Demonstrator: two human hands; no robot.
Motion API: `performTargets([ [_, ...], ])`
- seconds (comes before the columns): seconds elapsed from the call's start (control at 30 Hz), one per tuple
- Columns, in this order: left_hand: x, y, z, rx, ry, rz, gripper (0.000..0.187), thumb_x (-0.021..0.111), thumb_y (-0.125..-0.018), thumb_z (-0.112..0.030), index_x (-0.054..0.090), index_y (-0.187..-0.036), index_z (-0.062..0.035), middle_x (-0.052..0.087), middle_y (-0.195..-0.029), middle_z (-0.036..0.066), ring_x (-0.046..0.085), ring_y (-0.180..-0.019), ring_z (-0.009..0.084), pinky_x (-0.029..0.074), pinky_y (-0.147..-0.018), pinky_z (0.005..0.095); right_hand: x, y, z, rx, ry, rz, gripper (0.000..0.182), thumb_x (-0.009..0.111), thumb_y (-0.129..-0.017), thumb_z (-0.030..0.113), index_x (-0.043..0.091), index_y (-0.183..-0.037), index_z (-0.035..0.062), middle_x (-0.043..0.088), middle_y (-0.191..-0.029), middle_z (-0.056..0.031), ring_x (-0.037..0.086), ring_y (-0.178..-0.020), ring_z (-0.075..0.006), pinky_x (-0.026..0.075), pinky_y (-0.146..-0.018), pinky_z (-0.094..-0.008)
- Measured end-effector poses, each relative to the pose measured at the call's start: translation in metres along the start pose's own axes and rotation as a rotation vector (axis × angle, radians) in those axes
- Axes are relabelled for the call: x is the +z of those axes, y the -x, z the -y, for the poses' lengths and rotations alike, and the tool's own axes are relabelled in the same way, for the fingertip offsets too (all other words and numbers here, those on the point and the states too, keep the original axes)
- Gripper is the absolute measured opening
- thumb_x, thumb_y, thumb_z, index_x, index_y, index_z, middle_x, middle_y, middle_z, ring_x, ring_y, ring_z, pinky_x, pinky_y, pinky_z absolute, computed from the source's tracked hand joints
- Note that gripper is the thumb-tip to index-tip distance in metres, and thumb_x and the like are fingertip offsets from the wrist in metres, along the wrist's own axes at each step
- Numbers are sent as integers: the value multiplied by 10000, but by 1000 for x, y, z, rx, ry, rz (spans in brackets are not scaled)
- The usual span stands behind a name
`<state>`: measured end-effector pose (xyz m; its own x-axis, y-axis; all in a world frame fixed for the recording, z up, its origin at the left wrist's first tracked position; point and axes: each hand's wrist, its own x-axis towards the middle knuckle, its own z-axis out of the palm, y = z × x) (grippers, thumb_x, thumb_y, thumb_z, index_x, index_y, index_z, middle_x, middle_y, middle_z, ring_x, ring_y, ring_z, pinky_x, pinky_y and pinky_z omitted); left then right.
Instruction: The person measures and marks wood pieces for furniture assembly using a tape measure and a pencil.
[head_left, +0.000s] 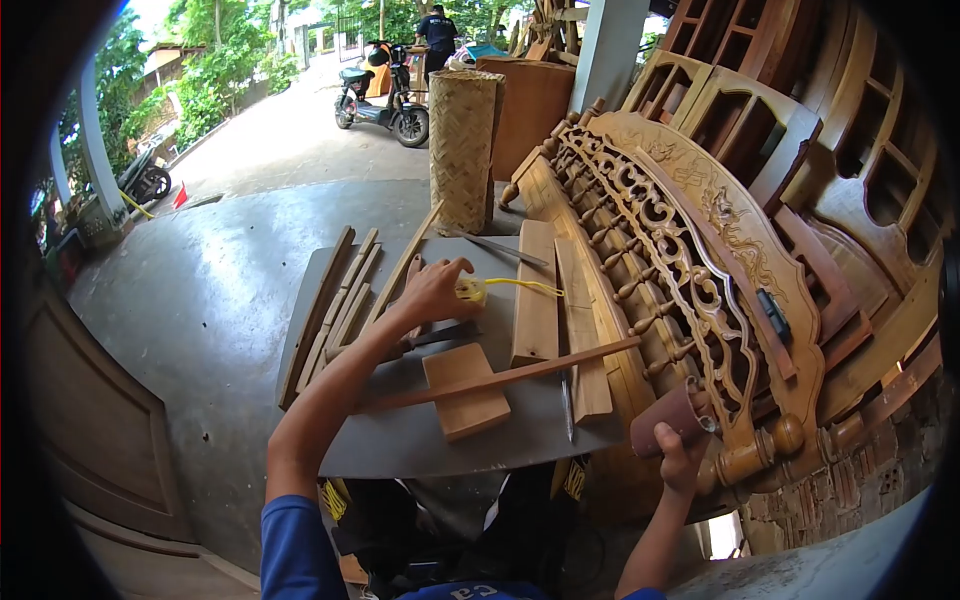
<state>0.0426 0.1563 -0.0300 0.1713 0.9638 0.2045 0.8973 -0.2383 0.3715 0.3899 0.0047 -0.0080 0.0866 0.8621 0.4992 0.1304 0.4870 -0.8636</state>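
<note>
My left hand [436,290] is over the middle of the grey table [400,455], its fingers curled beside a small yellow object [470,290] with a yellow cord; the contact is unclear. At the right, my right hand [681,452] grips a dark red-brown curved piece [664,418], apparently sandpaper, beside the carved panel. A thin wooden strip [540,370] lies across a square wooden block [465,365] and a thick board [536,300]. Several narrow strips [335,300] lie at the table's left. A slim pointed tool [567,405] rests near its right edge.
Carved wooden panels [700,200] lean along the right side. A woven bamboo roll [463,150] stands behind the table. Farther back are a parked motorbike [385,100] and a person in dark clothes [437,40]. A wooden panel [90,420] is at the left.
</note>
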Motion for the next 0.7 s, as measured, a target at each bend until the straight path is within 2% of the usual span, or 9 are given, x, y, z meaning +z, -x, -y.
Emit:
performTargets([
  [0.13,-18,-17,-9,-55,20,198,718,704,-621,-448,428,-1190,-108,496,-1097,200,481,-1042,330,368,-899,392,-1,7,2,40,36,73,274,587,-667,147,436,-864,31,466,-783,-39,446,-711,-122,383,-663,-261],
  [0.17,-21,-25,-18,-45,16,159,687,691,-654,-369,402,-1223,-115,473,-1141,188,460,-1079,355,361,-926,387,1,11,1,42,37,73,272,590,-667,144,440,-863,31,468,-783,-40,450,-708,-123,385,-661,-259],
  [0.27,7,-70,-21,322,-22,-37,640,660,-679,-268,392,-1241,-119,472,-1150,177,458,-1088,352,377,-915,392,17,23,-5,81,-42,49,264,609,-668,144,454,-846,27,481,-776,-51,468,-693,-132,398,-643,-271],
  [0.33,15,-78,-51,253,-459,-30,593,633,-680,-187,415,-1228,-127,469,-1156,160,459,-1095,327,394,-889,409,20,29,-7,89,-9,118,264,615,-668,147,457,-839,25,486,-779,-57,475,-689,-137,403,-635,-279],
  [0.4,25,-89,-65,251,-546,54,428,616,-696,-157,528,-1114,-120,521,-1092,133,517,-1029,307,427,-827,419,21,34,-5,70,-4,138,273,625,-661,143,456,-838,22,505,-775,-69,487,-696,-143,408,-639,-281],
  [0.43,27,-90,-70,270,-526,90,233,594,-708,-122,609,-939,-99,570,-993,114,574,-932,281,457,-750,397,20,36,-5,56,-8,144,274,626,-659,141,455,-836,21,510,-771,-71,488,-695,-143,409,-640,-278],
  [0.53,24,-83,-72,254,-445,104,156,565,-718,-80,625,-862,-85,591,-887,118,602,-850,269,474,-691,361,15,41,-9,93,-46,113,284,627,-653,141,452,-842,22,523,-766,-63,490,-702,-127,409,-646,-261],
  [0.67,16,-63,-36,522,-286,-353,100,516,-740,-39,614,-760,-45,600,-766,121,606,-792,259,489,-650,354,14,45,-15,164,-110,43,285,615,-657,136,447,-858,25,507,-762,-38,477,-698,-107,409,-654,-253],
  [0.7,4,-53,-31,524,-260,-381,101,516,-743,-36,616,-752,-40,606,-769,117,604,-785,257,490,-666,352,13,46,-18,155,-109,30,284,611,-660,134,445,-864,26,502,-762,-32,474,-697,-103,409,-657,-252],
])
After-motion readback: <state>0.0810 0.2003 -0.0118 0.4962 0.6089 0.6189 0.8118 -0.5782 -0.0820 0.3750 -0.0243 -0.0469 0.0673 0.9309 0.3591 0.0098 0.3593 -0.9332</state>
